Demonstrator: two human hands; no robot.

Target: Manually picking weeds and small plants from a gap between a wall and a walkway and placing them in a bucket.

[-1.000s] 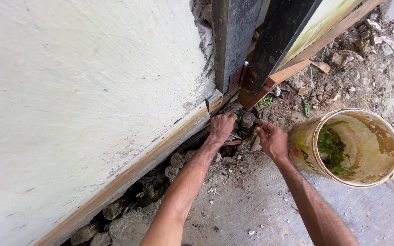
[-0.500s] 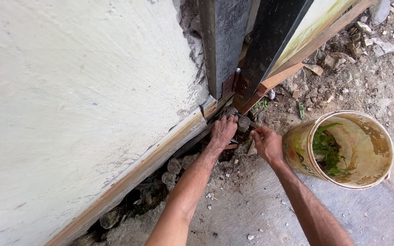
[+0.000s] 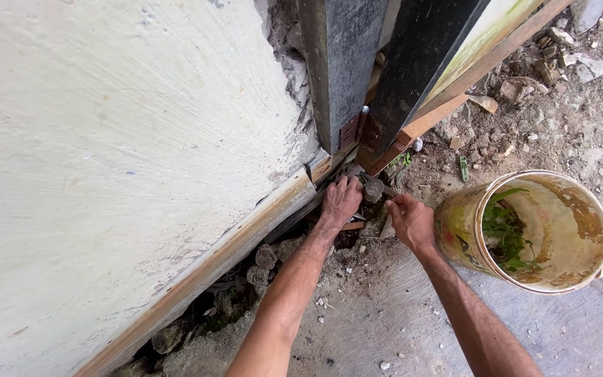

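Head view: the left hand (image 3: 341, 200) is clenched on rubble at the wall's foot, touching a grey stone (image 3: 373, 188) just beyond its knuckles. The right hand (image 3: 410, 222), loosely curled and holding nothing visible, lies just beside, bucket (image 3: 463, 230) behind it.

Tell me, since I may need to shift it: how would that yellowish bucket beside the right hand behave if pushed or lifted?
The bucket looks like rigid plastic, so it should probably keep its shape. It holds only a few green weeds, so it is likely light. It stands tilted on uneven ground, so a push might tip it.
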